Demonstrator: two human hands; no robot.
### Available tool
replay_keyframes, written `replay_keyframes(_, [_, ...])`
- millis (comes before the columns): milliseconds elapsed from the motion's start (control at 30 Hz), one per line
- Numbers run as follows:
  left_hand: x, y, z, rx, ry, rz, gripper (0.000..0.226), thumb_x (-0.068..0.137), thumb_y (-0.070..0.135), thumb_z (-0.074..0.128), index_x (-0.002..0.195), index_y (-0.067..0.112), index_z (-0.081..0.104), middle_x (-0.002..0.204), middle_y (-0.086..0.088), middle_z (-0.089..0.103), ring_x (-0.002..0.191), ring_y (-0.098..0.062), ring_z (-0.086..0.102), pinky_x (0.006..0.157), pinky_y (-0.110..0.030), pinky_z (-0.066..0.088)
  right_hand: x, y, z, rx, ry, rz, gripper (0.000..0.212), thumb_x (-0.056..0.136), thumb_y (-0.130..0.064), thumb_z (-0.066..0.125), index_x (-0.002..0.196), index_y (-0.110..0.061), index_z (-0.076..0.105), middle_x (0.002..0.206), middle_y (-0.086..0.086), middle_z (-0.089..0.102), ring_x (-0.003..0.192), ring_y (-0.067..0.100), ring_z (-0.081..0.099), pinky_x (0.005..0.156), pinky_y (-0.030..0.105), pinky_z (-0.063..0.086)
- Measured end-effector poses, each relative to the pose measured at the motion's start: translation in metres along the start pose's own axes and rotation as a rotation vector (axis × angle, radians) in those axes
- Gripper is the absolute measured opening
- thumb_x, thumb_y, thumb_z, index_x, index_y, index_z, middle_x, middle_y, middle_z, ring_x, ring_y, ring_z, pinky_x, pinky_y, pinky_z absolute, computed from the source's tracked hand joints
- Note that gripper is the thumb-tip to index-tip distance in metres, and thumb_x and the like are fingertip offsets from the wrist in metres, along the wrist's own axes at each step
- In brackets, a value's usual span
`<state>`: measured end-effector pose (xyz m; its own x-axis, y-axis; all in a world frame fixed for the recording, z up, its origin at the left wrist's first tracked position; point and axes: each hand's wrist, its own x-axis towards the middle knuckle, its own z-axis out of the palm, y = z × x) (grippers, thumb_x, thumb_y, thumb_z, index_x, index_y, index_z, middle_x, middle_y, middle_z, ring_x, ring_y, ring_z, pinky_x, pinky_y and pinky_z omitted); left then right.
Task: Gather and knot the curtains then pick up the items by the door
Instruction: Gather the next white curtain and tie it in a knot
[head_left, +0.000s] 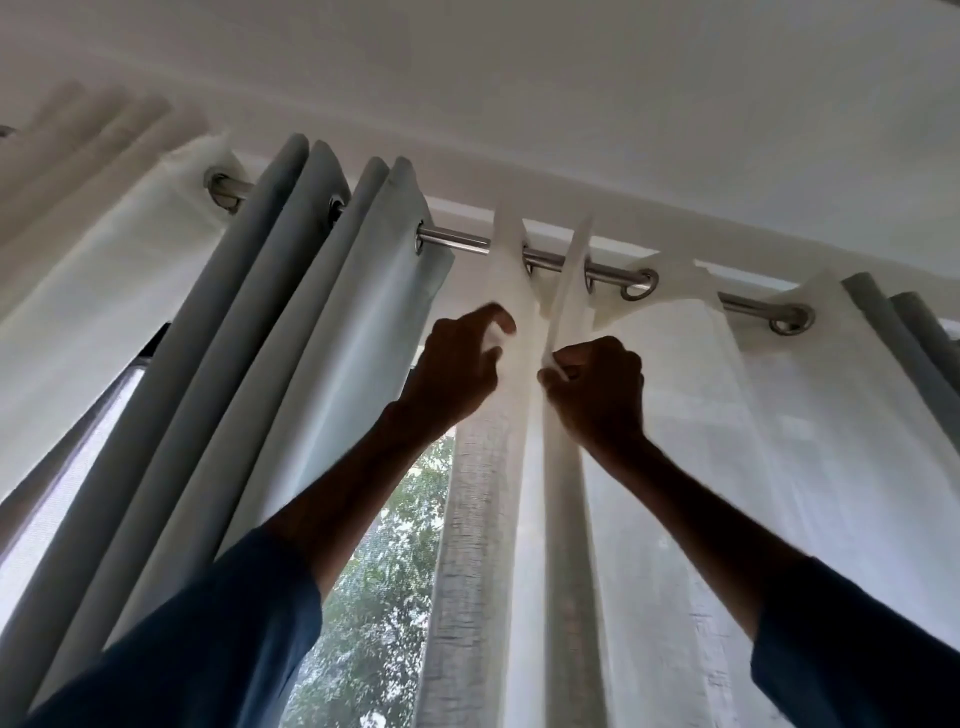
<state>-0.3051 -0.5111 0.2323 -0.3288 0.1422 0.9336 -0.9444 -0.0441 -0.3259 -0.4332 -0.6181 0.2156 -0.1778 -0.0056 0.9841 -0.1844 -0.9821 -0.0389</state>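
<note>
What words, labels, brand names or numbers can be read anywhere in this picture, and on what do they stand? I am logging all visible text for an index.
None: no readable text, label, brand or number shows in this view.
Sheer white curtain: plain, no tag visible.
Grey curtain: plain.
Metal rod and eyelet rings: no markings visible.
Blue sleeves: no print visible.
Left hand and right hand: nothing worn that bears text.

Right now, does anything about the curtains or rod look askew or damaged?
No damage shows. The sheer curtain hangs unevenly on the rod, its eyelets bunched and tilted where the right hand pinches a fold.
</note>
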Motion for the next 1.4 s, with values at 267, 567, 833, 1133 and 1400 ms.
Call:
replay_keyframes(267, [-0.003, 0.023, 0.007, -0.078, -0.181, -0.302, 0.041, 0.1, 0.028, 0.048, 0.087, 0.001, 0.075, 0.093, -0.015, 0.073, 0.092, -0.026, 0.068, 0.084, -0.033, 0.05, -0.03, -0.005, 0.004, -0.111, 0.028, -0.18, 0.05, 0.084, -0.018, 0.073, 0.049, -0.018, 0.038, 0.047, -0.009, 0.048, 0.041, 0.006, 0.043, 0.049, 0.015, 0.033])
replay_keyframes(567, [0.02, 0.052, 0.026, -0.117, -0.36, -0.583, 0.04, 0.079, 0.043, 0.075, 0.085, 0.008, 0.055, 0.098, -0.013, 0.068, 0.094, -0.031, 0.068, 0.069, -0.029, 0.048, -0.054, -0.004, -0.02, -0.217, -0.03, -0.33, 0.018, 0.089, -0.032, 0.073, 0.104, -0.024, 0.08, 0.088, -0.009, 0.079, 0.072, 0.005, 0.073, 0.074, 0.017, 0.054])
replay_keyframes(833, [0.002, 0.058, 0.036, 0.035, -0.264, -0.572, 0.027, 0.096, 0.019, 0.051, 0.118, 0.003, 0.056, 0.126, -0.02, 0.06, 0.119, -0.04, 0.057, 0.085, -0.036, 0.042, -0.029, 0.069, -0.073, -0.353, 0.062, -0.163, 0.02, 0.089, -0.04, 0.069, 0.103, -0.026, 0.074, 0.102, -0.009, 0.075, 0.095, 0.011, 0.068, 0.085, 0.027, 0.047])
replay_keyframes(1133, [-0.002, 0.047, 0.041, 0.173, -0.184, -0.527, 0.026, 0.099, 0.025, 0.048, 0.114, 0.006, 0.059, 0.12, -0.016, 0.063, 0.114, -0.038, 0.059, 0.079, -0.036, 0.032, 0.004, 0.132, -0.087, -0.4, -0.218, 0.307, 0.052, 0.077, -0.059, 0.077, 0.099, -0.015, 0.063, 0.1, 0.007, 0.062, 0.107, 0.032, 0.059, 0.079, 0.035, 0.048])
replay_keyframes(1400, [-0.005, 0.042, 0.031, 0.178, -0.182, -0.476, 0.035, 0.103, 0.035, 0.044, 0.114, 0.005, 0.058, 0.12, -0.018, 0.062, 0.115, -0.039, 0.058, 0.091, -0.041, 0.045, 0.008, 0.081, -0.063, -0.486, -0.127, -0.011, 0.034, 0.08, -0.015, 0.065, 0.052, -0.007, 0.046, 0.052, -0.001, 0.045, 0.068, 0.035, 0.062, 0.062, 0.027, 0.035])
